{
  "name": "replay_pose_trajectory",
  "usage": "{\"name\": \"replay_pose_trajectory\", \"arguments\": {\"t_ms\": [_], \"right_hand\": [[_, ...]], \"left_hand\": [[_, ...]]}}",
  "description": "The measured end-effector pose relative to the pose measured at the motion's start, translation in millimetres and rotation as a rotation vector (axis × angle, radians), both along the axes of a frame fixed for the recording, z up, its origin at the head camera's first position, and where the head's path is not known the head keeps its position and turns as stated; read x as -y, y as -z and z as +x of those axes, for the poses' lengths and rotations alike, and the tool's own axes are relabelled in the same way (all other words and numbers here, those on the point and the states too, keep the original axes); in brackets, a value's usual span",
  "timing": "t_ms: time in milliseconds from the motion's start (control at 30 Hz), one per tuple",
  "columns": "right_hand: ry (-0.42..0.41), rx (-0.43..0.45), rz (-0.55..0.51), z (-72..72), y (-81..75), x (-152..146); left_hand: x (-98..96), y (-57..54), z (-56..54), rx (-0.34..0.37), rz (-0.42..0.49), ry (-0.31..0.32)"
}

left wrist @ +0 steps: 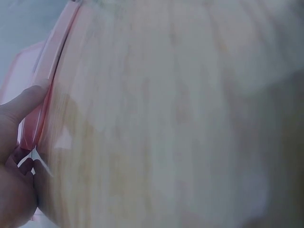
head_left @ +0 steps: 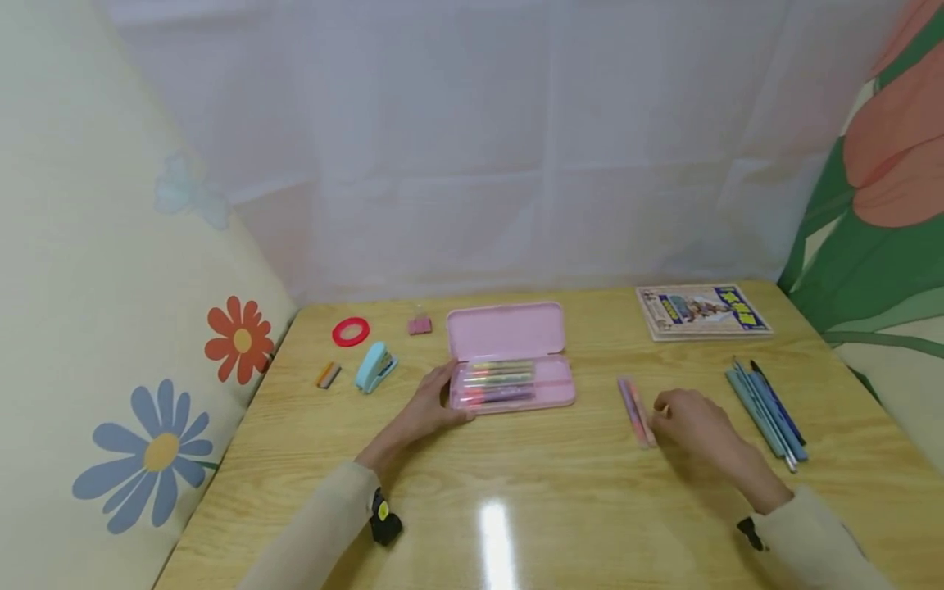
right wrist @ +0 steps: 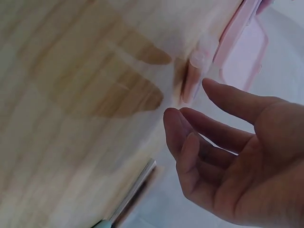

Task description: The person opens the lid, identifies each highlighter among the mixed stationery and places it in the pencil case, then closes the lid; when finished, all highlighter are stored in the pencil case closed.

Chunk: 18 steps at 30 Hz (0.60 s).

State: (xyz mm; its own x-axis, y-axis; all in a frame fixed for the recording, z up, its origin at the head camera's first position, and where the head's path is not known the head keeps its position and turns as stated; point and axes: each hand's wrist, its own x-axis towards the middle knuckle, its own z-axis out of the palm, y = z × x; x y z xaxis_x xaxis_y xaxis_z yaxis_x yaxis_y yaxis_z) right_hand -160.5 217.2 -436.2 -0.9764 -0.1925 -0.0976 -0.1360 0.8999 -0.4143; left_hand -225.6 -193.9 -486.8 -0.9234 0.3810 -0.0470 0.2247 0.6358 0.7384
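A pink pencil case (head_left: pixel 506 330) lies open in mid-table, its lid folded back. Several colourful pens (head_left: pixel 501 380) lie side by side in its lower half. My left hand (head_left: pixel 430 407) holds the case by its left end; the left wrist view shows the thumb (left wrist: pixel 29 100) against the front wall. To the right of the case, two slim pens (head_left: pixel 634 411), one purple and one peach, lie on the wood. Beside them hovers my right hand (head_left: pixel 693 422), fingers loosely bent. In the right wrist view its thumb stands apart from the fingers, with nothing between.
Blue pens and pencils (head_left: pixel 767 414) lie at the right, below a stacked booklet (head_left: pixel 704 311). On the left are a light-blue stapler (head_left: pixel 376 366), a red tape ring (head_left: pixel 350 331), two small sticks (head_left: pixel 328 375) and a small pink object (head_left: pixel 419 325). White cloth (head_left: pixel 457 164) hangs behind.
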Motion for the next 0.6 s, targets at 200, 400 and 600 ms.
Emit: {"name": "replay_pose_trajectory", "arguments": {"t_ms": [200,400,600], "right_hand": [[0.013,-0.04,-0.012,1.1,5.1,3],[0.004,-0.057,-0.032,1.8,11.9,5],[0.041,-0.108,0.011,1.1,13.0,-1]], "left_hand": [[0.8,0.1,1.0,-0.002,-0.004,-0.003],[0.3,-0.4,1.1,-0.021,-0.002,0.004],[-0.4,-1.8,0.8,-0.008,0.007,0.008]]}}
